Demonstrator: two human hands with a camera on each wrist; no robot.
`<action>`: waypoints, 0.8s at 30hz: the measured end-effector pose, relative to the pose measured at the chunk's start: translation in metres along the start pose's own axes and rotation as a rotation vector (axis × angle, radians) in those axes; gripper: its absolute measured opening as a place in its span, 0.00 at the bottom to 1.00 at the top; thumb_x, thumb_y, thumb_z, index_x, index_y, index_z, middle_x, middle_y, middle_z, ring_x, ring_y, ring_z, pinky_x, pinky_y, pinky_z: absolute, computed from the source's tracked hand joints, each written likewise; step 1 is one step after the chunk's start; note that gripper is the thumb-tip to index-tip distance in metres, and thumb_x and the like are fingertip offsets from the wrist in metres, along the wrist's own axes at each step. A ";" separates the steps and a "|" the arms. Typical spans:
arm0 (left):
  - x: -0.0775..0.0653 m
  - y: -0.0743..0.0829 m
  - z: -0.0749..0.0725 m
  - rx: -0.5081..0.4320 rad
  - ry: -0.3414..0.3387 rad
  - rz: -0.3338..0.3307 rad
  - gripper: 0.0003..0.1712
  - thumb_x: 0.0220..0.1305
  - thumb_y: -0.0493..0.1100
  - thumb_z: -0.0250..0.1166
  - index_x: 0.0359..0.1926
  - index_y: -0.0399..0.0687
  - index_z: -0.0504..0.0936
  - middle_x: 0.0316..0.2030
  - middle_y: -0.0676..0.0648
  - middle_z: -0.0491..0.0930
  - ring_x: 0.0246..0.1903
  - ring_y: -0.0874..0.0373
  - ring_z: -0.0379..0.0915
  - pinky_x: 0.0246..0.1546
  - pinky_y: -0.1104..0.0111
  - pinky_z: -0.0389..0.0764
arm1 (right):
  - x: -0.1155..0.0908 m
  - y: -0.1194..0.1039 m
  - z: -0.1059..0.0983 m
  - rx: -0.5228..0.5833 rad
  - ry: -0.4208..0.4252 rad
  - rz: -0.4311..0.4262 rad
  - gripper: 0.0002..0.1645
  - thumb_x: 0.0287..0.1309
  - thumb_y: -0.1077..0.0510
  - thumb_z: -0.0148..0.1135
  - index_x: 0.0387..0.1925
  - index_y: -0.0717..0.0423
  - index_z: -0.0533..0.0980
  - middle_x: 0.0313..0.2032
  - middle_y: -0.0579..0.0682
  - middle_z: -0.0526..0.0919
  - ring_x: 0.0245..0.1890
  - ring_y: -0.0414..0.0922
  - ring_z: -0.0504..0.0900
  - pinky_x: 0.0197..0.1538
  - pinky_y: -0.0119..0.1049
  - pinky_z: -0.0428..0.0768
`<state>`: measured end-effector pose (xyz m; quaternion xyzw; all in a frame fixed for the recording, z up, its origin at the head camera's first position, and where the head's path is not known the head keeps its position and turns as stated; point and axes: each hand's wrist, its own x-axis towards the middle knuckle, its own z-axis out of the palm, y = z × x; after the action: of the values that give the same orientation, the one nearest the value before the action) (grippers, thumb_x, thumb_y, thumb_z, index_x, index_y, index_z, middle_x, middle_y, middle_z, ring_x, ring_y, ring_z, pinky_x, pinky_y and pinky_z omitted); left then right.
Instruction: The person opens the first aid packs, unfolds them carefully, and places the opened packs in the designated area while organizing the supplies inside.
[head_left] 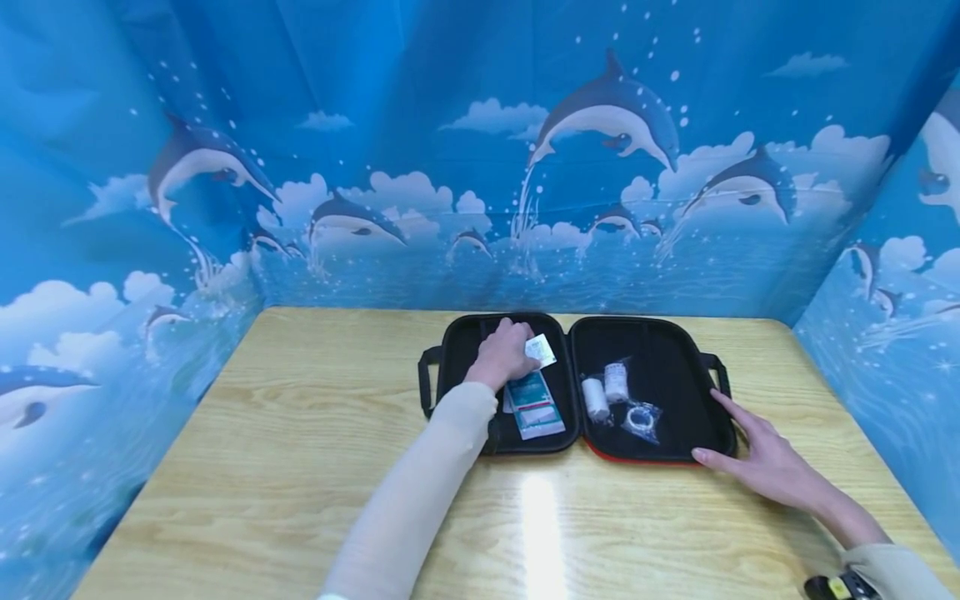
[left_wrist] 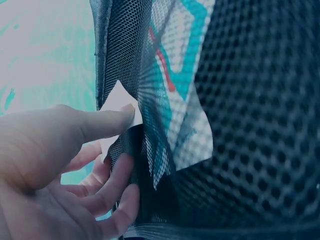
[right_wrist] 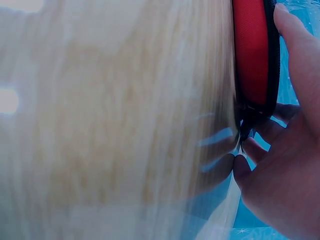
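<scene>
A black-lined case [head_left: 667,367] with a red outer shell lies unfolded on the table. Over its left half, my left hand [head_left: 504,354] pinches a small white packet [left_wrist: 117,100] between thumb and fingers at the edge of a black mesh pocket [left_wrist: 260,130]. Behind the mesh shows a white-and-teal packet [left_wrist: 187,142] with a red stripe. Teal-and-white packets [head_left: 534,408] lie in that half below the hand. My right hand [head_left: 772,462] is spread against the case's front right corner, its thumb at the red side [right_wrist: 251,55].
Two wrapped white rolls [head_left: 596,398] and a white ring in clear plastic [head_left: 642,419] sit in the case's right half. Carry handles [head_left: 426,379] stick out at both ends. A blue dolphin-print curtain [head_left: 420,150] stands behind the wooden table [head_left: 300,450].
</scene>
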<state>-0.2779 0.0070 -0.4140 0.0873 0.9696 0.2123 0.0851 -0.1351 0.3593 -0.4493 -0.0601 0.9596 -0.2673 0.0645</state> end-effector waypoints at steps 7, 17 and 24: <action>0.001 0.000 0.000 -0.075 0.005 0.000 0.18 0.60 0.47 0.66 0.50 0.49 0.78 0.47 0.46 0.71 0.42 0.54 0.69 0.47 0.61 0.77 | 0.000 0.000 0.000 -0.005 -0.002 -0.004 0.58 0.54 0.38 0.63 0.75 0.42 0.39 0.68 0.74 0.53 0.63 0.76 0.54 0.50 0.72 0.61; 0.002 -0.002 -0.002 -0.105 0.036 0.024 0.14 0.63 0.47 0.62 0.48 0.51 0.80 0.43 0.47 0.77 0.38 0.56 0.72 0.41 0.63 0.79 | 0.001 0.001 -0.001 -0.005 -0.001 -0.010 0.57 0.55 0.39 0.63 0.75 0.41 0.39 0.67 0.75 0.53 0.62 0.76 0.55 0.50 0.72 0.61; 0.000 -0.005 -0.003 -0.125 0.076 0.036 0.11 0.63 0.48 0.61 0.46 0.57 0.76 0.37 0.49 0.79 0.33 0.55 0.74 0.36 0.60 0.76 | 0.000 0.001 0.000 -0.020 -0.002 0.001 0.58 0.54 0.37 0.63 0.75 0.41 0.39 0.67 0.75 0.54 0.62 0.76 0.55 0.49 0.72 0.62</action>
<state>-0.2793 0.0012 -0.4131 0.0910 0.9552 0.2770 0.0498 -0.1356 0.3599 -0.4496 -0.0607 0.9622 -0.2574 0.0649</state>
